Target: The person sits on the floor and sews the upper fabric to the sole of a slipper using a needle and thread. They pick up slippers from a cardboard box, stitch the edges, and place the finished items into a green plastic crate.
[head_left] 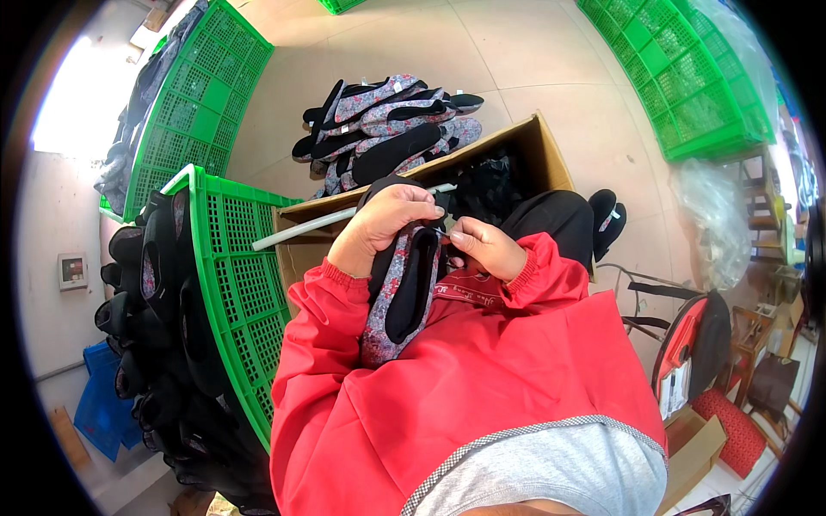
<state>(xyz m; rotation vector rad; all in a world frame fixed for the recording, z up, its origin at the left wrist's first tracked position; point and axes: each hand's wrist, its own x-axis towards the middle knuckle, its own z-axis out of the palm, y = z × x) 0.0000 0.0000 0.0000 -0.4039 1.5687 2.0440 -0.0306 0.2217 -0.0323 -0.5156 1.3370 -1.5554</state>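
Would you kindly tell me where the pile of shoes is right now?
In the head view, the pile of shoes lies at upper centre, slightly left, on the floor beyond the cardboard box.

Floral slipper (408, 292), black-lined, opening face-up

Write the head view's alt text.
A person's left hand grips the far end of a floral, black-lined slipper; the right hand pinches beside it. Beyond an open cardboard box, similar slippers lie piled on the floor.

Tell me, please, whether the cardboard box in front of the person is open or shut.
Open: no flap covers the top of the cardboard box, and black material shows inside it.
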